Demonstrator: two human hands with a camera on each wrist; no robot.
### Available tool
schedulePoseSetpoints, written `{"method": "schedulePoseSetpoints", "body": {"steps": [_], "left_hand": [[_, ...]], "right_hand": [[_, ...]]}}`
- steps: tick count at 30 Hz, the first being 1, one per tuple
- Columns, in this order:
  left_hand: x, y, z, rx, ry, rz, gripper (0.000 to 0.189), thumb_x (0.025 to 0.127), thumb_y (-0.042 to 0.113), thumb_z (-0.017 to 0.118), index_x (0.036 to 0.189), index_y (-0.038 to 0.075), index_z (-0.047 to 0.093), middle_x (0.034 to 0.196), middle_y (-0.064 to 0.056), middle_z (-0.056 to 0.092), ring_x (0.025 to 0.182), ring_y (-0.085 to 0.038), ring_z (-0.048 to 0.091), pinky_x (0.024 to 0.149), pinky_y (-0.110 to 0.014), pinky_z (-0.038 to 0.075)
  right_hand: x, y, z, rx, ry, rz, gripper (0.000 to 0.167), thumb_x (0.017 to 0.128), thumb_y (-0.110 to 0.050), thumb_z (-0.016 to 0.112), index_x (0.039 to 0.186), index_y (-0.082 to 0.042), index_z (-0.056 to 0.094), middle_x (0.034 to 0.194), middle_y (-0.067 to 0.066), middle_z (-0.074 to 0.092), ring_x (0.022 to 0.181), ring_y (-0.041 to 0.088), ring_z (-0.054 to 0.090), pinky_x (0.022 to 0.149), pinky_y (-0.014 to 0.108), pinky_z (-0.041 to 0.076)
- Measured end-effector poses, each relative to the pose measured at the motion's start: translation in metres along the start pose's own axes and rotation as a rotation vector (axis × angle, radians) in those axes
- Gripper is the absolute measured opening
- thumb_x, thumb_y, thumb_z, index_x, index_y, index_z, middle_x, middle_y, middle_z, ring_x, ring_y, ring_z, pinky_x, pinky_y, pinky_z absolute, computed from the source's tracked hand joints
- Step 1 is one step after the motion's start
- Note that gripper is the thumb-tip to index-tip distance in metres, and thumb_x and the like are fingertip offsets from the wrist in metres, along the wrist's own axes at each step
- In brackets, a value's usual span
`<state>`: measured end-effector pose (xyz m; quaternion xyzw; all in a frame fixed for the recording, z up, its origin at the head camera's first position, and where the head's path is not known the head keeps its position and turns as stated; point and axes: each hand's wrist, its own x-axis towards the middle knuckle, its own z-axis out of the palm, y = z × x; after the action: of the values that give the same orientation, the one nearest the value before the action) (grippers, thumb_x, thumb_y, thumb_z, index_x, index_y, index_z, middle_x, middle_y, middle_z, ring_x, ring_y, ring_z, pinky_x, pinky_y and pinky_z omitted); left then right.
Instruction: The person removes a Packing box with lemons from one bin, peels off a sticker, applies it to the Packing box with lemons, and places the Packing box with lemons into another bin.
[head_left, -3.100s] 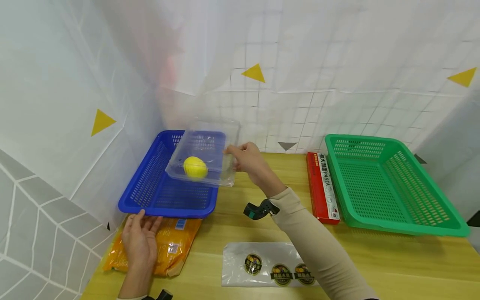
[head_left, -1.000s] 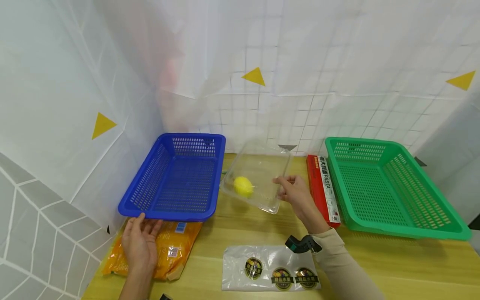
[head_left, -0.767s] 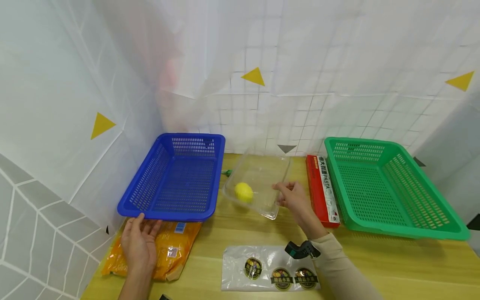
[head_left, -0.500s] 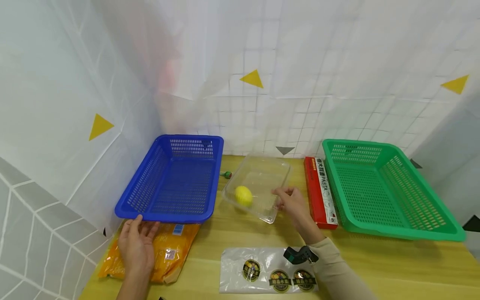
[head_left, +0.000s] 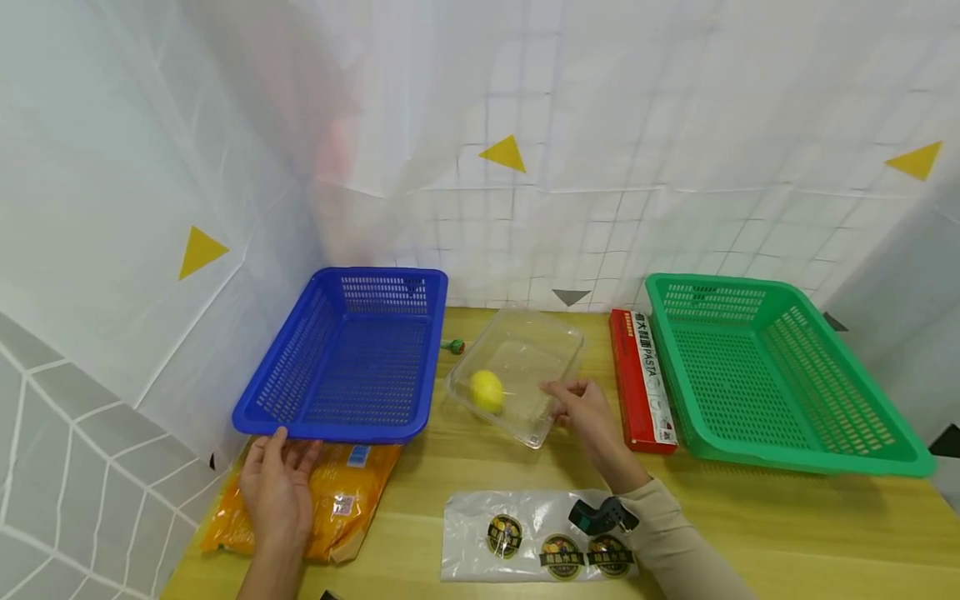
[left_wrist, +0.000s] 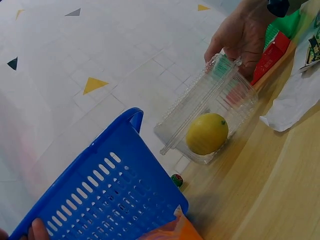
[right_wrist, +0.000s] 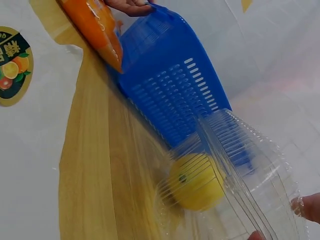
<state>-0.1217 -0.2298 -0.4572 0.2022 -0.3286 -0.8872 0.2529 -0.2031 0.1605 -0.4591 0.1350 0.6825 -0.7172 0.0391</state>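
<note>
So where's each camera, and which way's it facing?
Head: worn there, facing forward and down over the table; left hand, right hand show.
Left wrist: worn there, facing the clear box; left fingertips, right hand show.
Right wrist: worn there, facing the blue basket; right fingertips, left hand show.
Both wrist views share the yellow fruit.

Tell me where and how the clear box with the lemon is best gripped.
Probably best to pinch the clear box at its right edge, coming from the right, where the right hand holds it. The thin rim suits fingers and thumb, and the blue basket stands on the left. The lemon lies toward the left, so that side may dip.
</note>
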Motion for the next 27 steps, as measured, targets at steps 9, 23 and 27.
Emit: {"method": "schedulePoseSetpoints", "body": {"steps": [9, 23, 27], "left_hand": [[-0.013, -0.002, 0.003, 0.003, -0.045, -0.112, 0.017, 0.107, 0.015, 0.060, 0.107, -0.002, 0.059, 0.097, -0.014, 0.067, 0.084, -0.026, 0.070, 0.085, -0.041, 0.061], [-0.068, -0.044, 0.019, 0.264, -0.437, -0.250, 0.019, 0.110, 0.011, 0.050, 0.107, -0.007, 0.056, 0.108, -0.020, 0.067, 0.107, -0.034, 0.070, 0.099, -0.051, 0.053], [-0.079, -0.059, 0.027, 0.380, -0.515, -0.323, 0.023, 0.107, 0.007, 0.051, 0.121, -0.011, 0.051, 0.113, -0.022, 0.066, 0.107, -0.035, 0.070, 0.098, -0.051, 0.054]], "right_hand": [[-0.002, -0.008, -0.012, -0.079, 0.046, 0.013, 0.073, 0.103, -0.039, 0.066, 0.146, 0.008, 0.031, 0.135, 0.024, 0.045, 0.104, 0.033, 0.060, 0.093, 0.041, 0.057], [0.030, -0.024, -0.038, -0.217, 0.136, -0.172, 0.072, 0.102, -0.023, 0.065, 0.157, 0.003, 0.028, 0.160, 0.026, 0.031, 0.128, 0.044, 0.053, 0.105, 0.051, 0.048], [0.041, -0.022, -0.043, -0.361, 0.067, -0.220, 0.075, 0.103, -0.029, 0.065, 0.162, -0.004, 0.025, 0.165, 0.023, 0.026, 0.138, 0.043, 0.045, 0.109, 0.055, 0.044]]}}
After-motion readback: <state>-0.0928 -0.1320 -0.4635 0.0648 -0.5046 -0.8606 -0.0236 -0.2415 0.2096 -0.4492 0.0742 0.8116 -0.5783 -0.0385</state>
